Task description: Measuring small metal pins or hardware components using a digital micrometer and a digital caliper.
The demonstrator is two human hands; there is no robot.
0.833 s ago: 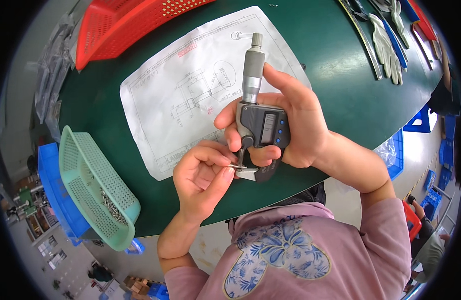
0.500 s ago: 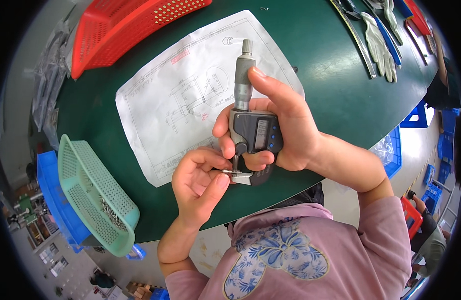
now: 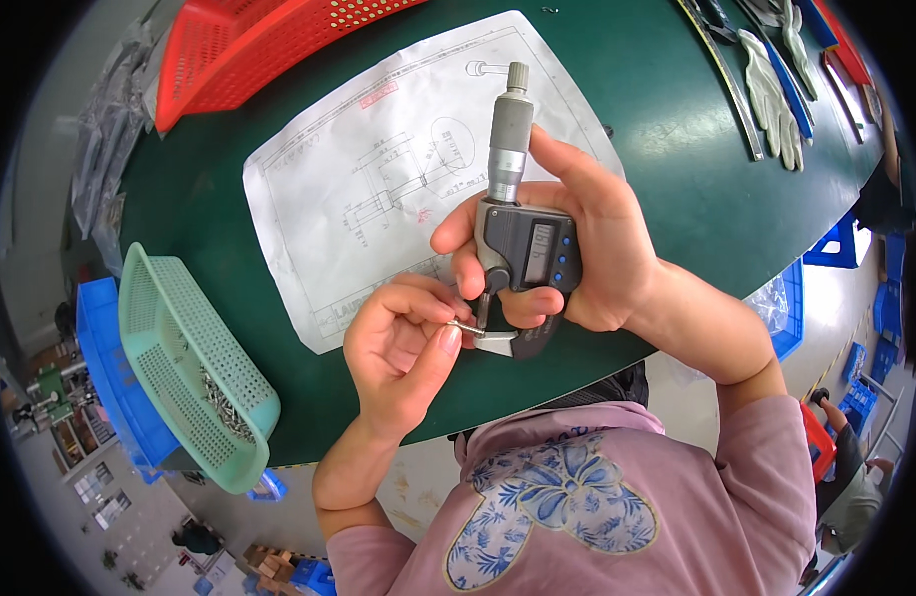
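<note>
Silvery, the slim pin (image 3: 468, 328) is lying pinched in the left hand (image 3: 386, 360), its long axis pointing toward four o'clock, at the gap of the micrometer (image 3: 506, 226) the right hand (image 3: 613, 243) is grasping.

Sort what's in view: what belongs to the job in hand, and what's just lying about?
In the job:
micrometer, right hand
small metal pin, left hand
drawing, probably
green basket of metal parts, likely

Lying about, it seems:
white gloves
red basket
plastic bags
</note>
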